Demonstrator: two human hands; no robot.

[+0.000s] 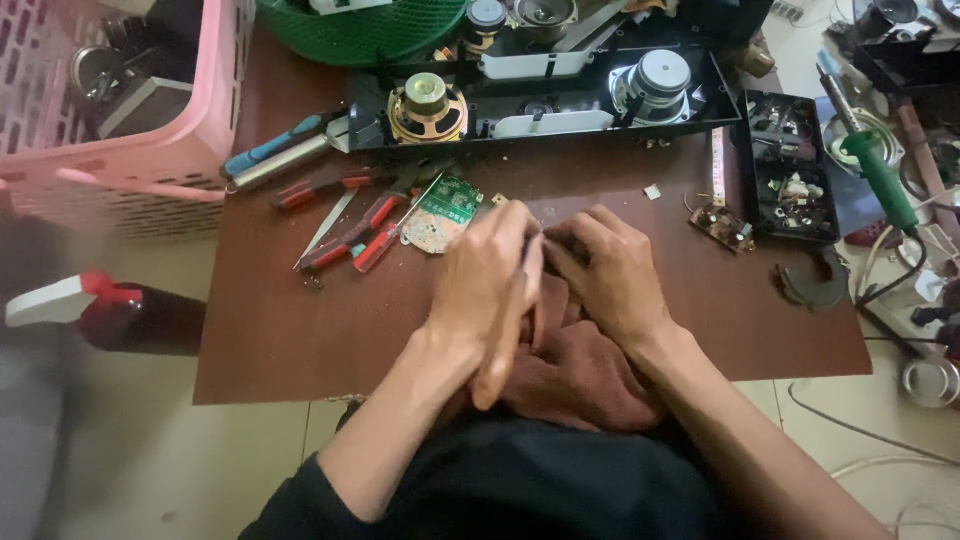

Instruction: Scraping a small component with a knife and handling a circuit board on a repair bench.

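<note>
Down at the near edge of the brown tabletop (280, 340), both hands meet over a reddish-brown cloth (585, 375) that is bunched between the wrists and spills off the edge toward the person's dark clothing. The left hand (490, 275) has its fingers curled and pressed together, the knuckles toward the camera, and something thin and dark seems pinched at its fingertips, though it is too hidden to name. The right hand (610, 270) is likewise curled, its fingertips touching those of the left, and I cannot tell whether it grips the cloth or only rests on it. Just beside the left hand, on its far side, lies a small green circuit board (445, 210), and next to that a scatter of red-handled pliers (350, 235) and a blue-handled screwdriver (275, 148). Across the far edge runs a long black speaker housing (545, 100) with two round speaker cones in it. To the right sit a black tray of small parts (790, 170) and a small brown circuit board (722, 225), with a green-handled soldering iron (880, 170) well apart beyond them. A pink plastic basket (150, 150) stands at the far left, overhanging the tabletop, and a green basket (360, 30) sits behind the housing.
</note>
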